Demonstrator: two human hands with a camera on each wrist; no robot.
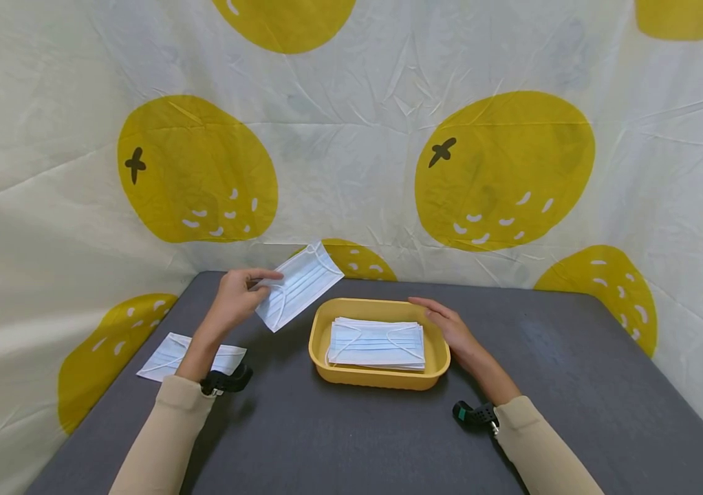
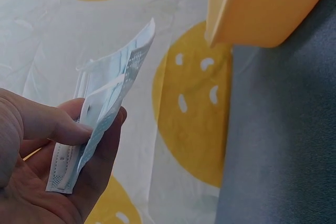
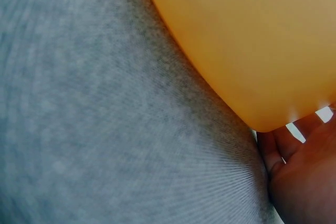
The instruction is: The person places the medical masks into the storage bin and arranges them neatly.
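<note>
My left hand (image 1: 239, 300) pinches a light blue pleated face mask (image 1: 303, 285) between thumb and fingers, raised and tilted left of a yellow tub. In the left wrist view, the thumb lies on the mask (image 2: 113, 93) near one end, with white ear loops showing. Inside the yellow tub (image 1: 376, 379) lies a stack of similar masks (image 1: 377, 344), ear loops on top. Against the tub's right side rests my right hand (image 1: 450, 330), its fingers stretched along the far right corner. The right wrist view shows that hand (image 3: 307, 156) partly hidden behind the tub's wall.
Another face mask (image 1: 164, 356) lies flat on the dark grey table (image 1: 364, 440) at the left, partly covered by my left forearm. Behind the table hangs a white curtain (image 1: 351, 185) with yellow fruit prints.
</note>
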